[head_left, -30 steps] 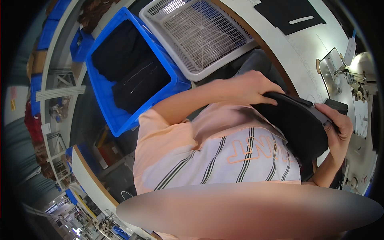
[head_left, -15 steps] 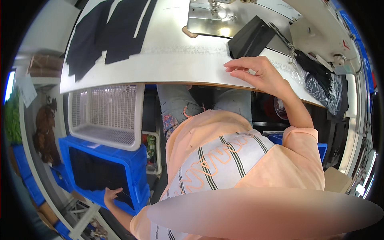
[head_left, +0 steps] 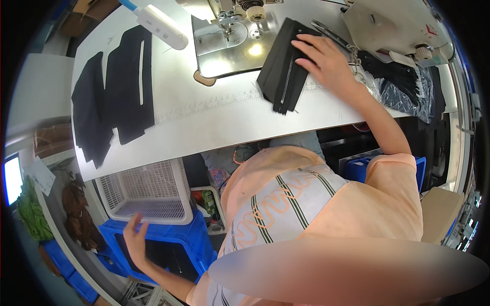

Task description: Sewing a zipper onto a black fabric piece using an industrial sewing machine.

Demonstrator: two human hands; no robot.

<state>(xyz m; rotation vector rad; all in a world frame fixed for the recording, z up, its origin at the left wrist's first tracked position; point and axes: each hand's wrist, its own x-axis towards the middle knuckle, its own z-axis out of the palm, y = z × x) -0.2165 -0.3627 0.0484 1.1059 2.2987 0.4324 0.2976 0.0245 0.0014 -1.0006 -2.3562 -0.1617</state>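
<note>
Black zippered piece [head_left: 278, 79] is lying on the white tabletop [head_left: 224, 117], right of the needle area and seemingly overlapping the metal plate [head_left: 229, 60] of the sewing machine [head_left: 390, 23]. Right grip [head_left: 329, 64] is resting on its upper part, fingers spread and fingertips touching the top face; underside is hidden, so I cannot tell whether it's pinching or only pressing. Left grip [head_left: 135, 242] is hanging around the near rim of the white basket [head_left: 185, 188] and above the blue bin [head_left: 204, 242], fingers apart, nothing visible in it, slightly blurred; can't tell if it's touching either. Handling, my read: piece is looking light and bendy, not fragile, stiffer along the zip [head_left: 287, 86], floppier at the edges. It seems to be lying in several layers, so they could be sliding over each other if only the top one is being pulled. Best hold is probably across the full thickness beside the zip, thumb under and fingers on top; the ragged lower end is looking like a poor place, loose ends there. Scissors [head_left: 332, 34] are lying just beyond the fingers. Black cut panels [head_left: 127, 86] are lying flat at the left end, well apart.
</note>
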